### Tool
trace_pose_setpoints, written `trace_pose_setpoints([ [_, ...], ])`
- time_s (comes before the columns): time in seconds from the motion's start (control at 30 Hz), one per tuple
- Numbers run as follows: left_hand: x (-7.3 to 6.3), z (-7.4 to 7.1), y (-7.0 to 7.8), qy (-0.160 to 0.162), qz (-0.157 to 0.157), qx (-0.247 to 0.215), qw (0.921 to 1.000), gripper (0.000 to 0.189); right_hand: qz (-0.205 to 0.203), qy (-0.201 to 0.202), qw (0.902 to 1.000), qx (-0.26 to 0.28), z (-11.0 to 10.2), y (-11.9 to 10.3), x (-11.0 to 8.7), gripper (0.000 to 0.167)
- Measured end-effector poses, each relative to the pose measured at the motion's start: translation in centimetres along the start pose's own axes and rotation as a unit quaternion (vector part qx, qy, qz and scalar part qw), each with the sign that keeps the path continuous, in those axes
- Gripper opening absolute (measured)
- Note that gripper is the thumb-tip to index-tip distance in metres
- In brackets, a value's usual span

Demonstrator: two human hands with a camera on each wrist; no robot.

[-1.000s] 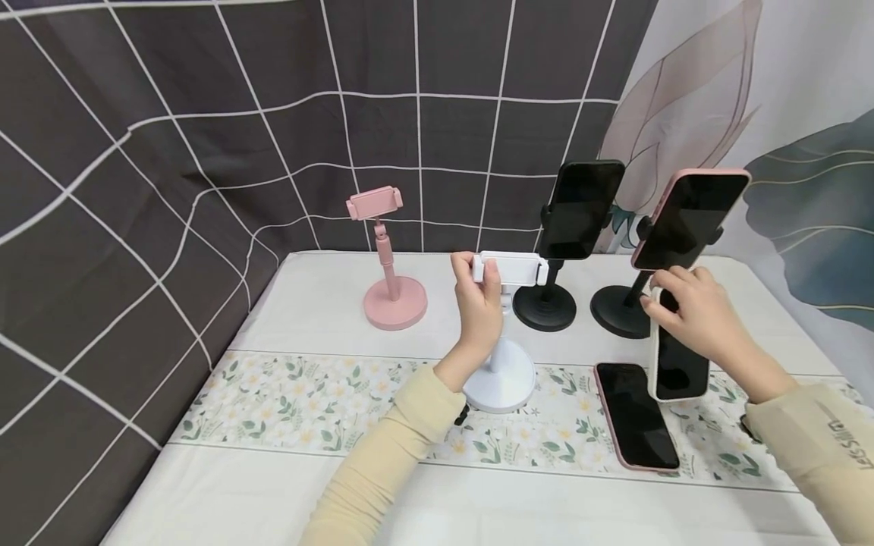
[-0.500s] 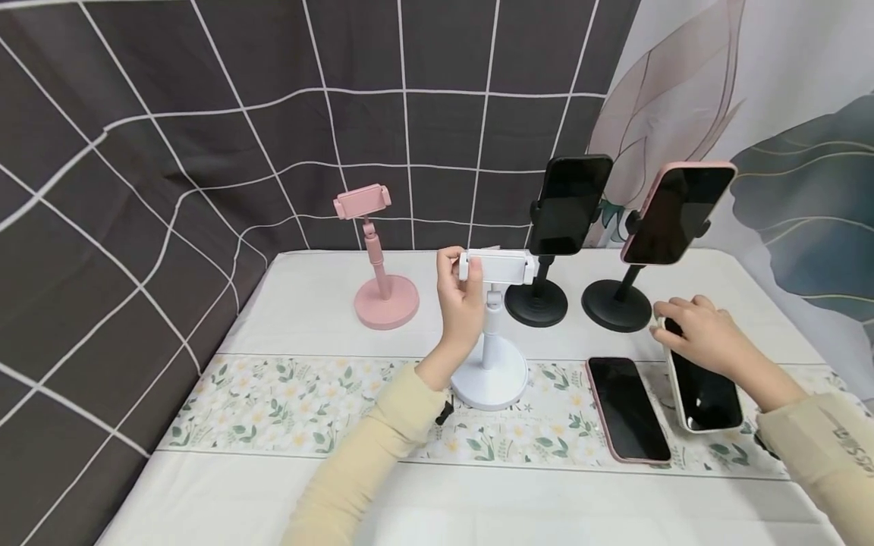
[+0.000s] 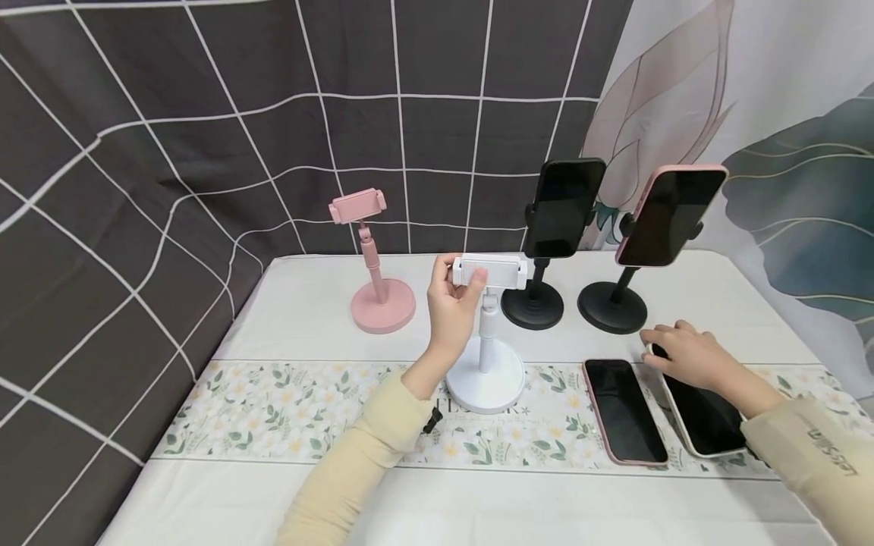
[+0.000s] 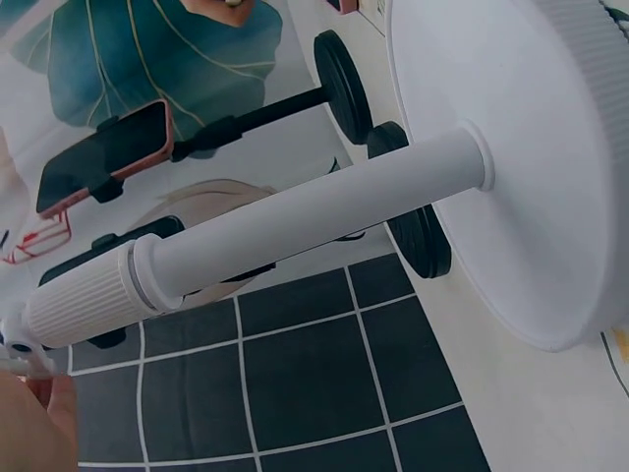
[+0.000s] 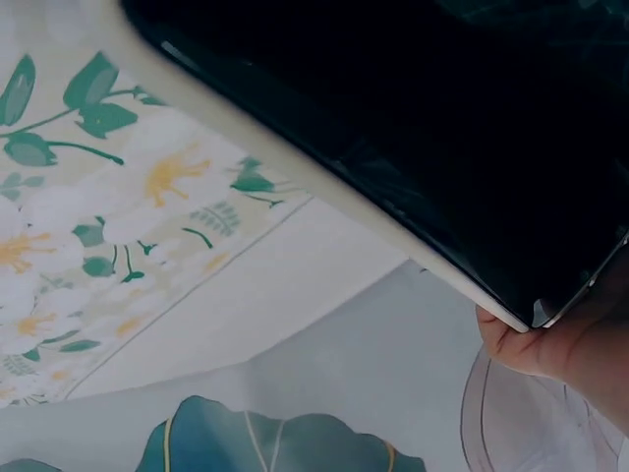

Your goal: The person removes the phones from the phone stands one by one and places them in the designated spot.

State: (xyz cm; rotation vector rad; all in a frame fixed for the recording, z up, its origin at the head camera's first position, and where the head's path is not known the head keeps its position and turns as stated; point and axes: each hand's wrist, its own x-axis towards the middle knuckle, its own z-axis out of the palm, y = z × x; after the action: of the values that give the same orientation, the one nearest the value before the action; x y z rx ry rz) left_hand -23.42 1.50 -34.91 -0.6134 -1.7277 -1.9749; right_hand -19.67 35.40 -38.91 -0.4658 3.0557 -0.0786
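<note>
My left hand [image 3: 451,315] grips the left end of the clamp on a white phone stand [image 3: 486,379], with the thumb over the clamp's front. The left wrist view shows the stand's pole [image 4: 324,216] and part of the hand [image 4: 37,433] at its clamp end. My right hand [image 3: 690,358] holds the far end of a white-edged phone [image 3: 706,417], screen up, low over the floral strip; whether it lies fully flat I cannot tell. In the right wrist view its dark screen [image 5: 393,118] fills the top, the fingers [image 5: 526,346] at one corner. Beside it lies a pink-edged phone [image 3: 624,413].
Behind stand two black phone stands, one bearing a black phone [image 3: 565,208], the other a pink phone [image 3: 672,216]. A pink stand [image 3: 382,305] is at the back left. Grid cloth [image 3: 437,136] hangs behind the white table [image 3: 307,303].
My right hand has lowered the white-edged phone, moving it right and toward me, beside the pink-edged phone. My left hand stays on the white stand's clamp. The whole view has shifted slightly.
</note>
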Motion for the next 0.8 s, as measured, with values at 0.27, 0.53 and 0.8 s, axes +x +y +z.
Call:
trace_pose_setpoints([
  [0.27, -0.6, -0.2, 0.7, -0.075, -0.081, 0.038, 0.9932, 0.060, 0.012, -0.037, 0.9989, 0.025, 1.5, 0.2, -0.2, 0.037],
  [0.53, -1.4, -0.3, 0.2, -0.112, -0.127, 0.087, 0.9817, 0.055, 0.006, -0.054, 0.9970, 0.055, 2.0, 1.6, -0.3, 0.029],
  [0.8, -1.9, -0.8, -0.5, -0.118, -0.133, 0.124, 0.9761, 0.040, -0.025, -0.022, 0.9953, 0.091, 2.5, 1.9, 0.4, 0.024],
])
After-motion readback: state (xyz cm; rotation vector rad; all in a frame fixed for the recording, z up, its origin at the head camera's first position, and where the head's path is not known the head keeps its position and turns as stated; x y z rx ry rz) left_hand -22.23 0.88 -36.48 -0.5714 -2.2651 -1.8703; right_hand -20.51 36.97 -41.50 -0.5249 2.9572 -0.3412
